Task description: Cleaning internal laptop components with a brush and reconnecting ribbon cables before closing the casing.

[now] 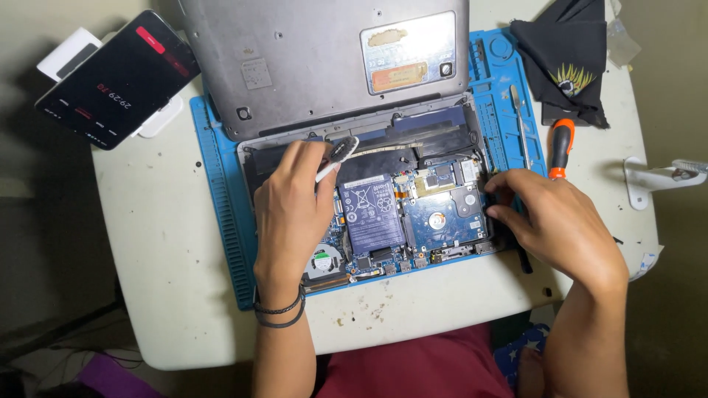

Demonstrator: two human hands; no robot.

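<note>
Your left hand [295, 203] is gripping a small brush [338, 155] over the opened laptop [383, 214], while your right hand [549, 221] is pinching its right edge, steadying it on the desk [162, 243].

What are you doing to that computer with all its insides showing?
A person has an opened laptop lying on a blue mat on a white table, with its grey bottom cover propped up at the back. The left hand holds a small brush over the laptop's insides. The right hand grips the laptop's right edge. An orange-handled screwdriver and a black cloth lie to the right, and a phone lies at the left.
</note>
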